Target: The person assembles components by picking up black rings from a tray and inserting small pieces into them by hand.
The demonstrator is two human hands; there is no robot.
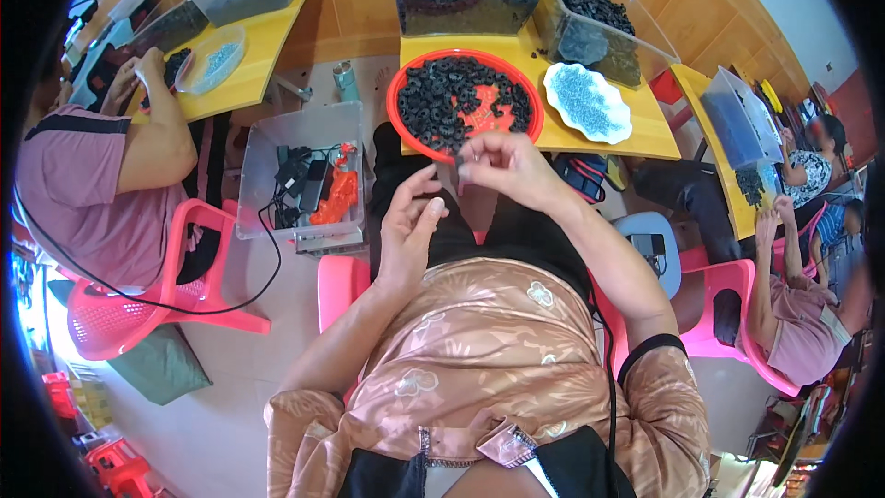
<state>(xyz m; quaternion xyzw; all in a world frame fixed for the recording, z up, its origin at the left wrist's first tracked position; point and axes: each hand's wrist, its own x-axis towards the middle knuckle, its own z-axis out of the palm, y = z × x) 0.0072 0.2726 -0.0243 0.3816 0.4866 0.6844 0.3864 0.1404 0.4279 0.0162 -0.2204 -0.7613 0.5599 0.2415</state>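
Note:
In front of my lap, below the near rim of a red round basket (pixel 395 111), my two hands are close together. My right hand (pixel 516 171) pinches a small black piece (pixel 456 169) between thumb and fingertips; its exact shape is too small to make out. Just left of it, my left hand (pixel 407 232) has loosely curled fingers, with the thumb apart from them and nothing visible between. Many small black ring-like parts (pixel 438 92) lie in the basket, with a patch of its red bottom showing. To its right sits a white scalloped plate (pixel 620 132) of small clear bluish pieces (pixel 585 100).
Clear bins (pixel 466 7) of black parts stand at the yellow table's (pixel 645 120) back. Left on the floor, a clear box (pixel 261 143) holds black devices and an orange bag (pixel 339 194). A cable (pixel 267 290) loops there. Other people work at tables on both sides.

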